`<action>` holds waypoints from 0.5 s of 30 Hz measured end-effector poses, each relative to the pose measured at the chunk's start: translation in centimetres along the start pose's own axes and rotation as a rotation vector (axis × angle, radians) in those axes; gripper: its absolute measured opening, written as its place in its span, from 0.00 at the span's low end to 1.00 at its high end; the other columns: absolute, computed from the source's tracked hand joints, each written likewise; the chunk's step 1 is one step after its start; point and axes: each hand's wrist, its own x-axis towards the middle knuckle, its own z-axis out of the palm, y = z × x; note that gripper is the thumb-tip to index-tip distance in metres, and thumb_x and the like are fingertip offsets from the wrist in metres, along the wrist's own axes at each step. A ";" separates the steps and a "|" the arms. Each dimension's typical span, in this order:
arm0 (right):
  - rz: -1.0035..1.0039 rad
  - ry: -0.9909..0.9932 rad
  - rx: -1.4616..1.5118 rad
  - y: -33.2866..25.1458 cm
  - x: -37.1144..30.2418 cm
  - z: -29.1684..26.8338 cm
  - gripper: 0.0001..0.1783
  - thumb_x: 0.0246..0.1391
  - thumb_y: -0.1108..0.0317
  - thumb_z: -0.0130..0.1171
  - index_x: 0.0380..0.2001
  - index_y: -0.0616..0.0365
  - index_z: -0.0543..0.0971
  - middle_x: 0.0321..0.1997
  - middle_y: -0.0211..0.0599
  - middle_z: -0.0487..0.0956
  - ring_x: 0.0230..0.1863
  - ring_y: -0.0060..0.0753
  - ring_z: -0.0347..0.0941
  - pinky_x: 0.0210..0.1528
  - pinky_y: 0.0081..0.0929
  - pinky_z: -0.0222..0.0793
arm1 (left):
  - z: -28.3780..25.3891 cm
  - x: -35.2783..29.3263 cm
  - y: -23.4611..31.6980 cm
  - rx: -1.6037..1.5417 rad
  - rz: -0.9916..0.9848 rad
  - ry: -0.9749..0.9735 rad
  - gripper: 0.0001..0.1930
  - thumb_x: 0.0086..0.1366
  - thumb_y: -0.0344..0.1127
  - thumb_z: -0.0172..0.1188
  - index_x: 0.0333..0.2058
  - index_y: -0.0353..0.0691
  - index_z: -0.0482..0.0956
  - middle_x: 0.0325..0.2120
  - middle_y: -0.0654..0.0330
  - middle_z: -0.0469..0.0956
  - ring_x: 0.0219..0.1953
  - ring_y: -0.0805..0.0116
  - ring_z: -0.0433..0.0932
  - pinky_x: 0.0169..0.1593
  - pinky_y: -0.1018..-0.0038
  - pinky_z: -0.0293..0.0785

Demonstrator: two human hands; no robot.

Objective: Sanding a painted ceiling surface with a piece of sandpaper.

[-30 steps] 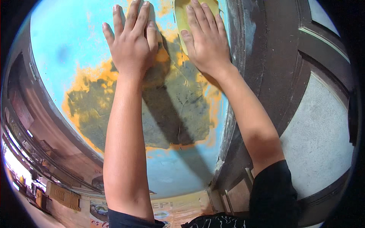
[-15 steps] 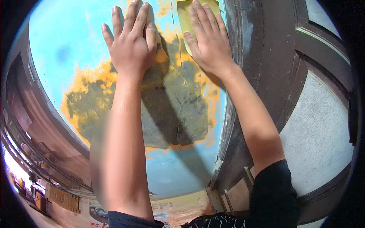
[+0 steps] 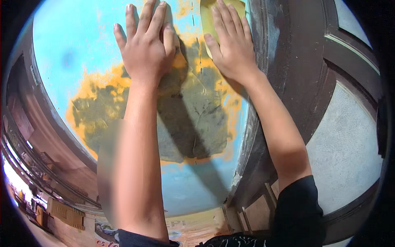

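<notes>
A light blue painted wall fills most of the view, curving with the lens. In its middle the paint is gone over a broad patch: grey-green plaster lies bare there, cracked in places, with a ragged orange-yellow fringe around it. To the right of the wall stands a dark brown wooden door frame, its paint worn pale along the inner edge, and beyond it a grey panel set in the same dark wood.

Both forearms rise from the lower edge. The left hand lies flat on the wall at the upper edge of the bare patch, fingers spread and straight, its grip released and holding nothing. The right hand is just beside it, nearer the door frame, palm pressed flat over a yellowish sheet of sandpaper; the fingers lie stretched over the sheet and pin it against the wall rather than curling round it. The sheet's upper part runs out of view at the top.
</notes>
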 end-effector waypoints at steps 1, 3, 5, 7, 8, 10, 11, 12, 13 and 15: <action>-0.002 0.000 -0.002 -0.1 0.0 0.0 0.41 0.72 0.51 0.42 0.79 0.62 0.45 0.84 0.48 0.42 0.84 0.51 0.32 0.82 0.51 0.30 | 0.2 0.1 0.0 0.002 0.002 0.005 0.24 0.73 0.46 0.50 0.66 0.63 0.74 0.70 0.72 0.68 0.75 0.52 0.59 0.74 0.40 0.45; 0.061 -0.091 -0.091 -0.4 0.1 -0.2 0.42 0.72 0.51 0.42 0.79 0.61 0.45 0.84 0.47 0.40 0.84 0.51 0.32 0.82 0.51 0.29 | 0.2 -0.1 0.0 -0.004 0.003 0.015 0.24 0.72 0.46 0.50 0.66 0.63 0.75 0.70 0.72 0.68 0.75 0.53 0.59 0.74 0.40 0.45; 0.113 -0.124 -0.026 -1.3 1.1 -1.2 0.42 0.72 0.51 0.42 0.79 0.61 0.46 0.84 0.47 0.41 0.84 0.50 0.33 0.81 0.50 0.29 | 0.0 -0.4 0.1 0.019 -0.026 -0.010 0.24 0.72 0.46 0.51 0.66 0.63 0.74 0.70 0.72 0.68 0.75 0.53 0.59 0.74 0.40 0.45; 0.045 -0.017 0.015 -0.6 2.9 -0.8 0.41 0.72 0.51 0.41 0.79 0.60 0.47 0.84 0.45 0.42 0.84 0.49 0.34 0.81 0.49 0.30 | 0.1 -0.1 0.1 0.028 -0.010 0.007 0.25 0.71 0.46 0.51 0.66 0.63 0.75 0.70 0.72 0.68 0.75 0.53 0.59 0.74 0.40 0.46; 0.018 0.070 -0.219 -0.4 3.7 0.0 0.40 0.73 0.51 0.40 0.79 0.59 0.48 0.84 0.45 0.44 0.84 0.48 0.36 0.81 0.49 0.31 | 0.1 0.0 0.2 0.022 -0.013 0.008 0.25 0.71 0.46 0.51 0.66 0.63 0.75 0.70 0.72 0.69 0.75 0.53 0.60 0.74 0.40 0.46; 0.023 0.055 -0.158 0.0 4.4 0.0 0.39 0.73 0.50 0.40 0.79 0.59 0.48 0.84 0.45 0.44 0.84 0.49 0.36 0.81 0.49 0.31 | 0.1 0.0 0.2 0.018 -0.016 0.007 0.25 0.71 0.46 0.51 0.66 0.63 0.75 0.70 0.72 0.69 0.75 0.53 0.60 0.74 0.40 0.46; 0.026 0.039 -0.094 -0.2 4.7 -0.3 0.39 0.74 0.50 0.39 0.79 0.59 0.48 0.84 0.45 0.44 0.84 0.49 0.37 0.81 0.49 0.31 | 0.1 0.0 0.0 0.011 -0.019 0.007 0.24 0.71 0.46 0.51 0.65 0.63 0.75 0.70 0.72 0.69 0.75 0.53 0.60 0.74 0.41 0.46; 0.034 0.007 -0.014 -0.5 4.3 -0.6 0.40 0.74 0.48 0.39 0.79 0.59 0.48 0.84 0.46 0.44 0.84 0.50 0.37 0.81 0.50 0.31 | 0.1 -0.1 -0.1 0.003 -0.021 0.008 0.24 0.71 0.46 0.51 0.65 0.63 0.76 0.70 0.72 0.69 0.75 0.53 0.60 0.74 0.41 0.45; 0.034 0.004 -0.014 -0.5 3.4 -0.2 0.40 0.74 0.48 0.39 0.79 0.59 0.48 0.84 0.46 0.44 0.84 0.50 0.37 0.81 0.50 0.31 | -0.4 0.1 0.2 0.003 -0.024 0.005 0.24 0.71 0.46 0.51 0.65 0.63 0.76 0.70 0.72 0.69 0.75 0.53 0.60 0.74 0.41 0.45; 0.013 0.038 -0.067 -0.3 1.0 0.8 0.40 0.74 0.47 0.39 0.79 0.58 0.48 0.84 0.46 0.44 0.84 0.50 0.36 0.81 0.51 0.30 | -1.5 0.9 1.4 0.038 -0.158 -0.263 0.28 0.72 0.45 0.51 0.70 0.54 0.69 0.75 0.67 0.60 0.79 0.53 0.50 0.77 0.44 0.39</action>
